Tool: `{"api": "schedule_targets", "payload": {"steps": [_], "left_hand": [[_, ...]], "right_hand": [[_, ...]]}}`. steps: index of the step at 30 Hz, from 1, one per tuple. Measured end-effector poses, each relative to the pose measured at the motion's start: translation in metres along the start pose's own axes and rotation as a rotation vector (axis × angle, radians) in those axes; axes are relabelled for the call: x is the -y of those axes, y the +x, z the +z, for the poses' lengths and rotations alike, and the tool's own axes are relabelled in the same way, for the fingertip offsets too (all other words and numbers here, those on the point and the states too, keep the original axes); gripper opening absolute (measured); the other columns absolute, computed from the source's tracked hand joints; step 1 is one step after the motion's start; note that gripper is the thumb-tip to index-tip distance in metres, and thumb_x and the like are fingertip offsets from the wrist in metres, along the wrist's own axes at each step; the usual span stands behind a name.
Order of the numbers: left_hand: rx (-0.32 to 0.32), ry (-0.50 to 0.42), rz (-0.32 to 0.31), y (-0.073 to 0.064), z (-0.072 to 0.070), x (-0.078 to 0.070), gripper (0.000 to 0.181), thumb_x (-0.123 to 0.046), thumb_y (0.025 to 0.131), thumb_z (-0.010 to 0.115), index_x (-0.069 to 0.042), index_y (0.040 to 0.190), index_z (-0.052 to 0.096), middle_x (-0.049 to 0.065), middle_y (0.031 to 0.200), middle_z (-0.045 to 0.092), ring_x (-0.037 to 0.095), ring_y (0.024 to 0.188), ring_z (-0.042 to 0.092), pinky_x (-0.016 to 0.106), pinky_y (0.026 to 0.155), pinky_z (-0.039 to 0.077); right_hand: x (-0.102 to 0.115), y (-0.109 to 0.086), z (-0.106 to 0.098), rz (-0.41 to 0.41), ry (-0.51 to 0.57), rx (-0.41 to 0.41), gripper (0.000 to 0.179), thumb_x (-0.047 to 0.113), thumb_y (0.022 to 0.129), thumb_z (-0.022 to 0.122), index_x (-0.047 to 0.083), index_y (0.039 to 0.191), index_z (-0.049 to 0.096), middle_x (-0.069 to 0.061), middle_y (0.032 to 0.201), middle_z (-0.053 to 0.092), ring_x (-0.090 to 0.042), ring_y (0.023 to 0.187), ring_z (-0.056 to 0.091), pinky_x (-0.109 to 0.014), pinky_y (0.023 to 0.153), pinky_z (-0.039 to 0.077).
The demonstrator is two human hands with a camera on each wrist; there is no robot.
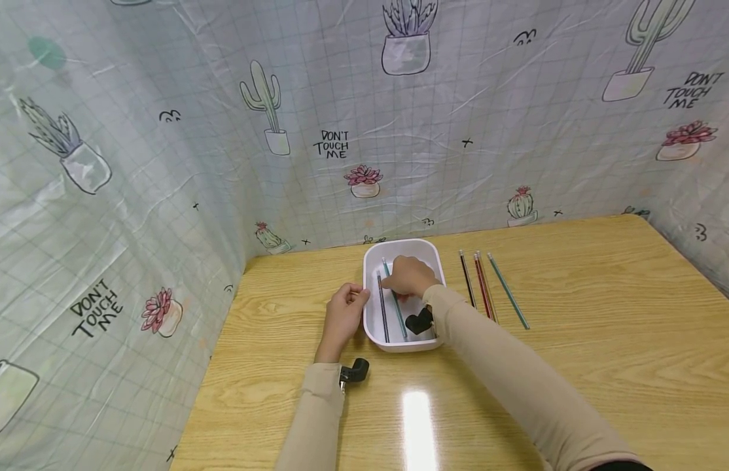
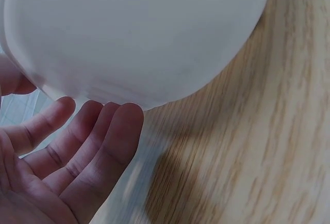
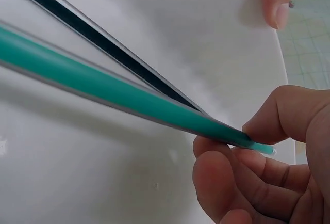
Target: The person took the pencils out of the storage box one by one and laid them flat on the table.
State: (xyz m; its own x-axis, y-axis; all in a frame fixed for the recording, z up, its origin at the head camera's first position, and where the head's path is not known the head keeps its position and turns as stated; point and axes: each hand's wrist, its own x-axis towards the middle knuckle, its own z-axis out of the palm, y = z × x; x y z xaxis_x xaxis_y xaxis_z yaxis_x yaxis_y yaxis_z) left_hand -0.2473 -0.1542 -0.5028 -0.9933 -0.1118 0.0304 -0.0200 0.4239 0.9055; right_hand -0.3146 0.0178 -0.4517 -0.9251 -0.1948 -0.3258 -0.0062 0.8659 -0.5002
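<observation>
A white plastic tub (image 1: pixel 402 347) stands on the table, holding a green pencil (image 1: pixel 397 309) and a dark pencil (image 1: pixel 383 309). My right hand (image 1: pixel 409 276) reaches inside it and pinches the green pencil (image 3: pixel 103 82) near one end, between thumb and fingers. Under that pencil, the dark one (image 3: pixel 111 47) lies at a slant in the right wrist view. My left hand (image 1: pixel 344 313) holds the tub's left side, its thumb (image 3: pixel 278 7) over the rim and its fingers (image 2: pixel 121 136) against the outer wall. The right forearm hides the tub's front right corner.
Right of the tub lie a black pencil (image 1: pixel 467 278), a red pencil (image 1: pixel 483 284), a brownish pencil (image 1: pixel 489 294) and a teal pencil (image 1: pixel 508 290). A patterned curtain (image 1: pixel 435 144) hangs behind the wooden table (image 1: pixel 606 314) and along its left side.
</observation>
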Motion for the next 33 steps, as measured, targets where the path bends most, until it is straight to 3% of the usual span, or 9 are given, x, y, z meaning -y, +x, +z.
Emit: {"api": "schedule_targets", "payload": {"steps": [16,23,33], "left_hand": [[0.01,-0.006,0.001,-0.001,0.0,-0.001,0.026,-0.032,0.1,0.064,-0.009,0.109,0.069,0.011,0.091,0.069,0.016,0.076,0.061,0.027,0.065,0.049],[0.012,-0.002,-0.011,-0.001,-0.001,-0.002,0.025,-0.034,0.099,0.064,-0.011,0.109,0.069,0.01,0.092,0.069,0.017,0.077,0.062,0.027,0.067,0.05],[0.002,0.012,-0.012,-0.001,-0.001,-0.001,0.026,-0.034,0.099,0.064,-0.011,0.109,0.069,0.009,0.091,0.069,0.017,0.077,0.062,0.028,0.067,0.05]], "right_hand": [[-0.003,-0.008,-0.012,-0.017,-0.003,-0.028,0.034,0.035,0.096,0.063,0.01,0.072,0.066,-0.006,0.062,0.071,-0.017,0.057,0.061,-0.028,0.055,0.042],[-0.01,-0.013,-0.023,-0.07,0.003,-0.06,0.043,0.032,0.095,0.062,0.014,0.056,0.057,-0.003,0.055,0.065,-0.014,0.051,0.051,-0.027,0.051,0.036],[-0.02,-0.021,-0.032,-0.096,0.06,-0.107,0.043,0.03,0.096,0.062,0.015,0.056,0.054,-0.005,0.054,0.064,-0.013,0.048,0.045,-0.027,0.05,0.034]]}}
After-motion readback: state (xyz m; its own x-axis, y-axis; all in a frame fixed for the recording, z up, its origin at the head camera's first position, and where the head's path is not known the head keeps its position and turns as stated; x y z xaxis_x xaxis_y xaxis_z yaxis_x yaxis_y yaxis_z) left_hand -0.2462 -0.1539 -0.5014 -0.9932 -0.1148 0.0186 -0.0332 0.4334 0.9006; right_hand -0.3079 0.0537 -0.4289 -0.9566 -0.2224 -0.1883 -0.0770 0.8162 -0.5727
